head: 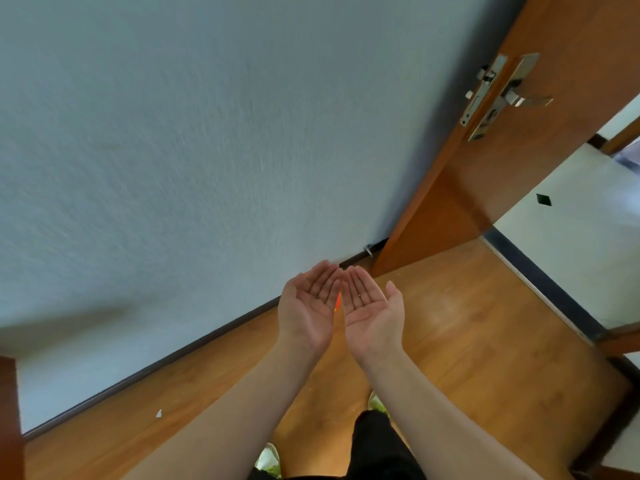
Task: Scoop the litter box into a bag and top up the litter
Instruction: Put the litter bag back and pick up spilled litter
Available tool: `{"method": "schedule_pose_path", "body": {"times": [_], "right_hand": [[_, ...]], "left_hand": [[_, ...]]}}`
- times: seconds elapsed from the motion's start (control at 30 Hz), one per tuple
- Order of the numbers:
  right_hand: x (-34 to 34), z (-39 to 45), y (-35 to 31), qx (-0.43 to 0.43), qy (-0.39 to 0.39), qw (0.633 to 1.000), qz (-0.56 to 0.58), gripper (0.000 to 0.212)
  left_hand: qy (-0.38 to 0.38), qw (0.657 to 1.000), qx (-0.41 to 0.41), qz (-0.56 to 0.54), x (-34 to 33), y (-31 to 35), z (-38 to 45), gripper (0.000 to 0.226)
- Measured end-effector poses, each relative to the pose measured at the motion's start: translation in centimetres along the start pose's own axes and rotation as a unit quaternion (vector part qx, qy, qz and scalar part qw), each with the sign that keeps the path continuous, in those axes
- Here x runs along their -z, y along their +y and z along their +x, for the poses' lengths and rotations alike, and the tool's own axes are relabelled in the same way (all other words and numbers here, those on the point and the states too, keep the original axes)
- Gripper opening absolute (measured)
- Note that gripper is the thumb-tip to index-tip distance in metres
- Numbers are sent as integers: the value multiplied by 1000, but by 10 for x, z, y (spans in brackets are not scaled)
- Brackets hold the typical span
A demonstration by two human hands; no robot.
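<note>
My left hand (310, 306) and my right hand (372, 306) are stretched out in front of me, palms up and side by side, little fingers almost touching. The fingers are straight and nothing is held; a few tiny dark specks lie on the palms. No litter box, scoop, bag or litter shows in the head view. A small orange patch (338, 301) shows through the gap between the hands; I cannot tell what it is.
A pale blue-grey wall (173, 150) with a dark skirting fills the left. An open wooden door (502, 140) with a metal handle (519, 98) stands at right, leading to a white tiled floor (571, 244). Below me is wooden floor (467, 323) with a white scrap (159, 414). A dark wood edge (8, 417) sits at far left.
</note>
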State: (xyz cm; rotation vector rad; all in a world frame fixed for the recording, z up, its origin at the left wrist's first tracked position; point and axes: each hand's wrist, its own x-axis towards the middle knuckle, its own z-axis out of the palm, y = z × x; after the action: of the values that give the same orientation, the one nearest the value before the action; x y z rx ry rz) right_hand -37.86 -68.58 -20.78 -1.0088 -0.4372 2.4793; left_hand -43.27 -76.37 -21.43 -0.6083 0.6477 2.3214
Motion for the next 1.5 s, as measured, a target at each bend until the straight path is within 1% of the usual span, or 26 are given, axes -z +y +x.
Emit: {"method": "schedule_pose_path", "body": {"times": [0.13, 0.27, 0.4, 0.53, 0.67, 0.83, 0.97, 1.03, 1.17, 1.37, 1.5], "right_hand": [[-6, 59, -37, -40, -36, 998, -25, 56], [-9, 128, -79, -94, -56, 992, -63, 55], [-18, 176, -116, -133, -71, 985, -88, 55], [-22, 205, -128, -172, -90, 976, -96, 55], [-18, 215, -119, -208, -90, 969, -97, 54], [-3, 243, -98, -199, -67, 974, -87, 57], [23, 272, -80, -194, -43, 976, -88, 58], [40, 293, -68, -200, -24, 975, -91, 58], [86, 350, -30, -225, 0, 965, -131, 59], [168, 457, 26, -250, 31, 955, -154, 58], [217, 512, 54, -264, 23, 947, -181, 59]], "left_hand": [[-3, 1000, -25, -13, -34, -18, 54, 41], [38, 996, -63, -42, -66, -43, 108, 39], [62, 990, -104, -65, -101, -65, 139, 37], [91, 983, -135, -90, -111, -78, 159, 35], [119, 975, -150, -110, -101, -84, 166, 34], [132, 970, -150, -139, -69, -85, 196, 34], [142, 963, -162, -161, -40, -94, 223, 35], [165, 957, -166, -171, -20, -100, 244, 35], [218, 943, -161, -192, 38, -120, 310, 37], [233, 935, -165, -208, 137, -153, 415, 42], [241, 936, -165, -198, 194, -176, 466, 36]]}}
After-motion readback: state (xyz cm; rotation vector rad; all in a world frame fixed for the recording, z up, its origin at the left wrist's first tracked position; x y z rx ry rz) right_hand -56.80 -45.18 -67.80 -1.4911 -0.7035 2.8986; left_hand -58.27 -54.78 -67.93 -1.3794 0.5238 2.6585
